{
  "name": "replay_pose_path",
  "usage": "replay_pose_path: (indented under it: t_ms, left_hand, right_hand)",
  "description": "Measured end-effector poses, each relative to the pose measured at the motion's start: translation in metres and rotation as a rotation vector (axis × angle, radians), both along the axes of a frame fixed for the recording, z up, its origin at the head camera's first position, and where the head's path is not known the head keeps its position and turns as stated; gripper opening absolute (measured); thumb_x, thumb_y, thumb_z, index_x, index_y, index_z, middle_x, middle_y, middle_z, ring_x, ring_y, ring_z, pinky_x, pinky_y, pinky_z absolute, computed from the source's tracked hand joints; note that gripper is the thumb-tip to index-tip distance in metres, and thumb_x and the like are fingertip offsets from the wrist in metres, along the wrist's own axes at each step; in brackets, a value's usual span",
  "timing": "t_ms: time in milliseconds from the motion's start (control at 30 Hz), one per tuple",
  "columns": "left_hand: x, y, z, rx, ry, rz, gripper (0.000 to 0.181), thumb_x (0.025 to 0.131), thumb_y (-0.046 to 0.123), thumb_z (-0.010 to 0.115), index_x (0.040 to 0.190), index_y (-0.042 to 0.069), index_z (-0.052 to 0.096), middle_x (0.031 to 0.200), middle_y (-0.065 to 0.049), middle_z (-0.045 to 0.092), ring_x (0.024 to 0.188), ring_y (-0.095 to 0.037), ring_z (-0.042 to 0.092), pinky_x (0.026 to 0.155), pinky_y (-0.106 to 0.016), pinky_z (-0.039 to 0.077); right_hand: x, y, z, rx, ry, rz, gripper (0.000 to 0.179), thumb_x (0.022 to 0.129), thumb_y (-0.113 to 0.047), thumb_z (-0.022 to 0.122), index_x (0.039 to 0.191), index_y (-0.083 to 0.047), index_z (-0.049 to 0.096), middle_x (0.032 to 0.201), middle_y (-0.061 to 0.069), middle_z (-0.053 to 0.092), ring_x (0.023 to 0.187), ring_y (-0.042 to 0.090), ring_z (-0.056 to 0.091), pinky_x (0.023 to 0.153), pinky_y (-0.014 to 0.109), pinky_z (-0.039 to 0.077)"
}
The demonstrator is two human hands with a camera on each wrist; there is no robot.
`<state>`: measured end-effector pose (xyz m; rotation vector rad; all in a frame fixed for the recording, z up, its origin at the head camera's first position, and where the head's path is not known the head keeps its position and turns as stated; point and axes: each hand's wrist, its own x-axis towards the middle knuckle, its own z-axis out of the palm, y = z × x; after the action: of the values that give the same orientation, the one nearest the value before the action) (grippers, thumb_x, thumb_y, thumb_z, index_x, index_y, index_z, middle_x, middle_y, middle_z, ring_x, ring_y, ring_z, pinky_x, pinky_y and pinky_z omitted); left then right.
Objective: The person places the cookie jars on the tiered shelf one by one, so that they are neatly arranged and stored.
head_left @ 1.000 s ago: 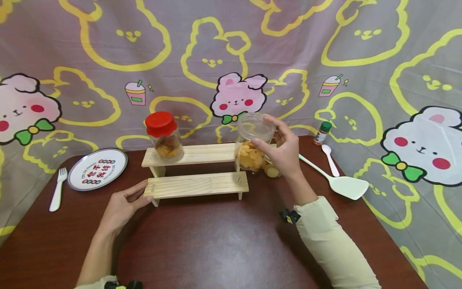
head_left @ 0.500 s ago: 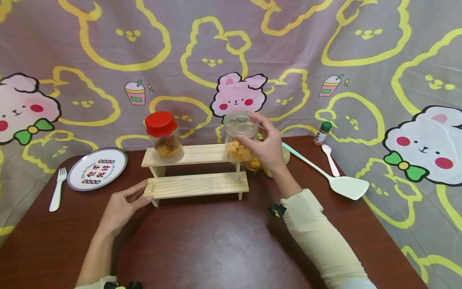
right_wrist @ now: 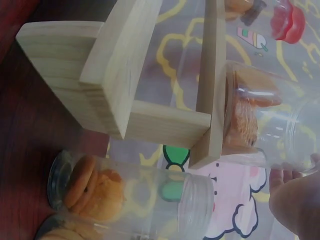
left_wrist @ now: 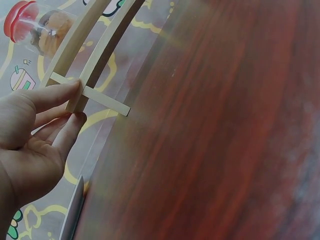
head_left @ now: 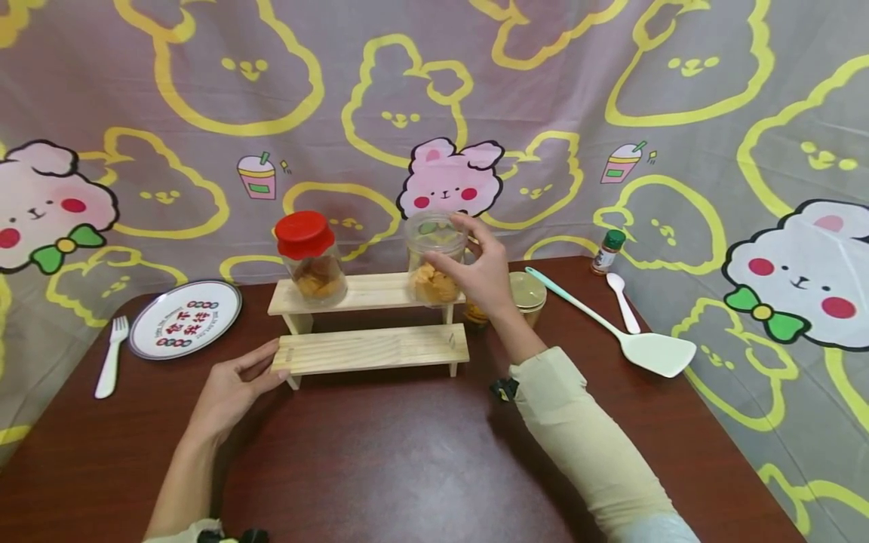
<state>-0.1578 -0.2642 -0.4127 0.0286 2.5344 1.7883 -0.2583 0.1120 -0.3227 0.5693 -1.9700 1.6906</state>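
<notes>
My right hand (head_left: 485, 271) grips a clear jar (head_left: 429, 285) of yellowish-brown cookies near its transparent lid. In the right wrist view the base of this cookie jar (right_wrist: 252, 112) is right at the upper shelf's surface, near its right end. At the left, my left hand (head_left: 231, 386) pinches the near-left end of the lower step of a two-step wooden rack (head_left: 370, 351). Thumb and fingers lie on either side of the board in the left wrist view, where the hand (left_wrist: 37, 132) is close up. A red-lidded jar (head_left: 312, 264) stands on the upper step's left end.
Behind my right forearm stand a gold-lidded jar (head_left: 528, 290) and another cookie jar (right_wrist: 125, 192), partly hidden. Rightward lie a pale spatula (head_left: 655, 353), a white spoon (head_left: 624, 305) and a green-capped spice bottle (head_left: 606, 253). A plate (head_left: 183, 320) and a fork (head_left: 111, 358) are on the left.
My right hand has carried the cookie jar leftward, from beside the rack to over the upper step's right end. The gold-lidded jar has come into view. My left hand has stayed put.
</notes>
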Motion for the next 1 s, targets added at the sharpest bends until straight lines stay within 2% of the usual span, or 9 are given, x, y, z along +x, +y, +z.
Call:
replay_pose_path:
  t_ms: [233, 333, 567, 800, 1000]
  left_hand:
    - [0.000, -0.001, 0.000, -0.010, 0.001, 0.009, 0.065, 0.093, 0.020, 0.077, 0.147, -0.003, 0.049, 0.150, -0.021, 0.044, 0.131, -0.008, 0.048, 0.090, -0.012, 0.048]
    - [0.000, -0.001, 0.000, -0.013, -0.003, 0.010, 0.065, 0.093, 0.021, 0.077, 0.147, -0.003, 0.049, 0.150, -0.020, 0.044, 0.129, -0.005, 0.049, 0.090, -0.012, 0.048]
    - [0.001, -0.001, -0.001, -0.005, -0.006, 0.007, 0.065, 0.093, 0.020, 0.077, 0.148, -0.003, 0.048, 0.151, -0.021, 0.043, 0.130, -0.005, 0.048, 0.090, -0.013, 0.049]
    - [0.001, 0.000, -0.001, 0.004, -0.009, 0.005, 0.065, 0.093, 0.020, 0.077, 0.148, -0.003, 0.048, 0.151, -0.021, 0.043, 0.129, -0.003, 0.048, 0.090, -0.014, 0.050]
    - [0.000, 0.000, 0.000, 0.001, -0.014, 0.005, 0.066, 0.093, 0.020, 0.077, 0.148, -0.002, 0.048, 0.152, -0.020, 0.042, 0.131, -0.007, 0.047, 0.090, -0.014, 0.050]
  right_hand:
    - [-0.006, -0.007, 0.003, 0.004, -0.055, -0.001, 0.064, 0.080, -0.008, 0.088, 0.137, -0.002, 0.060, 0.138, 0.009, 0.057, 0.119, 0.021, 0.056, 0.100, 0.033, 0.051]
    - [-0.008, -0.009, 0.002, 0.008, -0.059, -0.003, 0.064, 0.080, -0.009, 0.088, 0.137, -0.003, 0.060, 0.137, 0.010, 0.058, 0.118, 0.019, 0.056, 0.102, 0.033, 0.050]
    - [-0.013, -0.013, 0.001, 0.033, -0.061, -0.009, 0.064, 0.080, -0.014, 0.088, 0.137, -0.005, 0.061, 0.137, 0.009, 0.059, 0.122, 0.016, 0.054, 0.106, 0.035, 0.046]
    - [-0.014, -0.014, 0.003, 0.058, -0.088, -0.025, 0.066, 0.081, -0.019, 0.088, 0.139, -0.007, 0.060, 0.138, 0.010, 0.059, 0.124, 0.014, 0.053, 0.107, 0.029, 0.045]
    - [-0.014, -0.010, 0.003, 0.077, -0.095, -0.006, 0.071, 0.082, -0.020, 0.088, 0.144, -0.010, 0.056, 0.141, 0.008, 0.057, 0.128, 0.017, 0.052, 0.108, 0.035, 0.045]
